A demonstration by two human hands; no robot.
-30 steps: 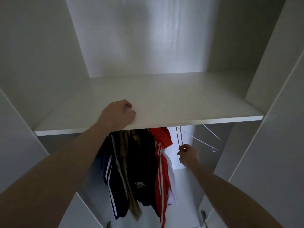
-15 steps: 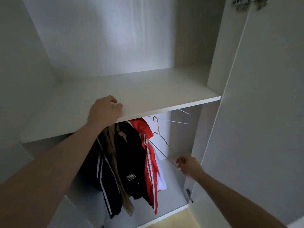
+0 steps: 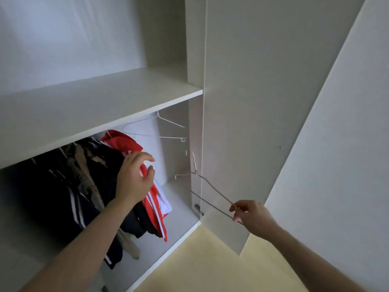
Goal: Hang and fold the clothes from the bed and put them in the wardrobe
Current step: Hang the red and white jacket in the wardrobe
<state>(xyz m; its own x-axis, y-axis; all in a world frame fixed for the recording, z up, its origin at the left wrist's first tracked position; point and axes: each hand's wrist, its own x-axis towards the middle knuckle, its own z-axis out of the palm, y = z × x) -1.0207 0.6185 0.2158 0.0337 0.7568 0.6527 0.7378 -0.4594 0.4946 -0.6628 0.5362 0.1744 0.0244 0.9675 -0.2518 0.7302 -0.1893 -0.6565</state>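
We are pinching a wire hanger [image 3: 212, 191] in our right hand [image 3: 251, 213], just outside the wardrobe [image 3: 126, 98]; our left hand [image 3: 134, 182], fingers spread, is touching the red jacket [image 3: 151, 199] hanging inside.

Under the shelf [image 3: 130, 95], the left part of the hanging space is packed w/ dark jackets [image 3: 69, 186] and a red jacket [image 3: 151, 199]; the left hand [image 3: 134, 180] hovers in front of them. Right part is open down to the wardrobe floor [image 3: 179, 207], w/ only white wire hangers [image 3: 160, 131] up top. The open door [image 3: 263, 102] bounds the right side; the right hand [image 3: 250, 213] pinches a wire hanger [image 3: 210, 192] across that gap.
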